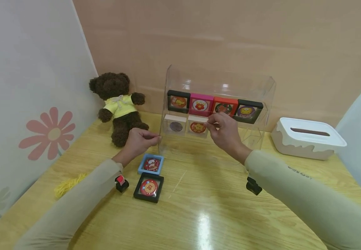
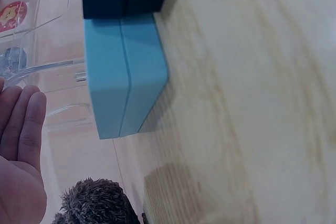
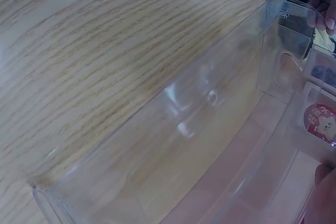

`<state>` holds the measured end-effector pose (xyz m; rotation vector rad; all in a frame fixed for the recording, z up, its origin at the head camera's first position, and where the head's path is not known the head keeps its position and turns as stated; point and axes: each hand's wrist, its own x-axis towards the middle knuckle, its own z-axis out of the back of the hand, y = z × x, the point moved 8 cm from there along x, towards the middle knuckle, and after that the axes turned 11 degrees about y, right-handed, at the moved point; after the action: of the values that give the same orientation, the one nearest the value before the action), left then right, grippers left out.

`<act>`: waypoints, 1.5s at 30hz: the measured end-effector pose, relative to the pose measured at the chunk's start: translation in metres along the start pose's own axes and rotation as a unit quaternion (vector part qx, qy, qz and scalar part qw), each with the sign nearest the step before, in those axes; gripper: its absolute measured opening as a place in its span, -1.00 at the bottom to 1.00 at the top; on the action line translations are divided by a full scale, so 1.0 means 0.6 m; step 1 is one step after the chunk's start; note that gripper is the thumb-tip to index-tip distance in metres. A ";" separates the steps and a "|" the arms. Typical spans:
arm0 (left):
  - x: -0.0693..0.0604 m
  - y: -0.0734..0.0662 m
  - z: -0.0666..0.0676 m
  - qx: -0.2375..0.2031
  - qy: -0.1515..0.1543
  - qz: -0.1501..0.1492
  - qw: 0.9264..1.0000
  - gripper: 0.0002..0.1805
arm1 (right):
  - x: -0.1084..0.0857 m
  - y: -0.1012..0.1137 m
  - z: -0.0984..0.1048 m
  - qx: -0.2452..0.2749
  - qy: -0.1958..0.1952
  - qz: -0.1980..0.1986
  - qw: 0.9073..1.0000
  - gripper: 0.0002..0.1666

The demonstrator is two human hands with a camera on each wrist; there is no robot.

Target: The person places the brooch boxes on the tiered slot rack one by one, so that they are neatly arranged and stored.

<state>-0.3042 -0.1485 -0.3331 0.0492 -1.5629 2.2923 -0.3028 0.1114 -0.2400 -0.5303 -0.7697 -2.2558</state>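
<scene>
A clear stepped stand [image 1: 219, 83] holds four framed badges on its upper tier: a black frame [image 1: 178, 101], a pink one [image 1: 201, 105], a red one [image 1: 225, 106] and another black one [image 1: 248, 111]. On the tier below are two white frames, one with a purple-grey badge [image 1: 176, 126], the other with a red badge [image 1: 197, 127]. My right hand [image 1: 225, 135] pinches the right edge of the white frame with the red badge. My left hand [image 1: 139, 143] grips the stand's left edge between thumb and fingers.
Left of centre on the table [image 1: 183, 215] lie a blue frame [image 1: 150, 164] and a black frame [image 1: 148, 188]. A brown teddy bear [image 1: 121, 107] leans at the back left, with yellow strands [image 1: 69, 184] nearer. At the right stands a white tissue box [image 1: 306, 139].
</scene>
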 end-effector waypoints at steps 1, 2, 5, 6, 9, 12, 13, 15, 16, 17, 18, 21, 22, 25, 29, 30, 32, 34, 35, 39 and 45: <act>0.000 -0.001 -0.001 0.000 0.001 0.001 1.000 -0.78 | -0.001 -0.001 -0.001 0.003 0.000 -0.001 1.000 -0.91; 0.001 -0.002 -0.001 0.001 0.002 0.002 1.000 -0.78 | -0.003 -0.002 -0.002 0.004 0.000 -0.002 1.000 -0.91; 0.001 -0.004 -0.003 0.002 0.005 0.005 1.000 -0.79 | -0.006 -0.004 -0.005 0.003 -0.001 -0.002 1.000 -0.91; 0.002 -0.004 -0.003 0.003 0.005 0.005 1.000 -0.79 | -0.007 -0.004 -0.005 0.003 -0.002 -0.001 1.000 -0.91; 0.002 -0.005 -0.004 0.004 0.006 0.000 1.000 -0.79 | -0.008 -0.004 -0.006 0.001 -0.005 0.004 1.000 -0.92; 0.002 -0.004 -0.004 0.003 0.006 0.000 1.000 -0.80 | -0.008 -0.005 -0.007 0.004 -0.007 0.008 1.000 -0.92; 0.002 -0.004 -0.004 0.003 0.006 0.001 1.000 -0.80 | -0.008 -0.005 -0.008 0.005 -0.007 0.008 1.000 -0.92; 0.001 -0.002 -0.003 0.002 0.005 0.005 1.000 -0.80 | -0.009 -0.007 -0.010 0.012 -0.003 0.006 1.000 -0.92; 0.001 -0.002 -0.003 0.002 0.005 0.005 1.000 -0.79 | -0.009 -0.007 -0.011 0.015 0.001 0.005 1.000 -0.91; 0.001 -0.002 -0.002 0.002 0.006 0.006 1.000 -0.79 | -0.009 -0.007 -0.012 0.017 0.004 0.002 1.000 -0.91; 0.000 -0.001 -0.002 0.001 0.005 0.005 1.000 -0.79 | -0.009 -0.008 -0.013 0.017 0.008 -0.001 1.000 -0.89; -0.001 0.000 -0.003 0.001 0.005 0.001 1.000 -0.79 | -0.010 -0.009 -0.015 0.012 0.020 -0.010 1.000 -0.79; -0.001 0.000 -0.003 0.001 0.005 -0.001 1.000 -0.78 | -0.011 -0.009 -0.014 0.009 0.023 -0.014 1.000 -0.75; -0.007 -0.023 -0.005 0.003 0.008 0.001 1.000 -0.81 | -0.013 -0.010 -0.013 0.003 0.026 -0.027 0.999 -0.64; -0.016 -0.055 -0.007 0.006 0.013 0.009 1.000 -0.84 | -0.022 0.003 -0.013 0.001 0.020 -0.026 0.999 -0.61; -0.016 -0.055 -0.007 0.005 0.013 0.009 1.000 -0.84 | -0.025 0.011 -0.015 0.003 0.021 -0.022 1.000 -0.60; -0.016 -0.054 -0.006 0.003 0.012 0.009 1.000 -0.84 | -0.034 0.027 -0.024 0.009 0.027 -0.006 1.000 -0.59; -0.017 -0.053 -0.005 0.002 0.010 0.007 1.000 -0.83 | -0.044 0.045 -0.037 0.021 0.041 0.007 0.999 -0.58; -0.017 -0.053 -0.005 0.002 0.010 0.005 1.000 -0.83 | -0.051 0.053 -0.046 0.028 0.051 0.012 0.998 -0.58; -0.018 -0.055 -0.003 0.005 0.007 0.000 1.000 -0.83 | -0.081 0.082 -0.087 0.064 0.095 0.013 0.993 -0.59; -0.012 -0.044 -0.004 0.020 0.004 0.004 1.000 -0.84 | -0.132 0.113 -0.152 0.181 0.170 -0.023 0.968 -0.56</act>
<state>-0.2889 -0.1397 -0.3121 0.0449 -1.5154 2.3283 -0.2143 0.0493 -0.3263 0.0487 -0.9876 -2.0986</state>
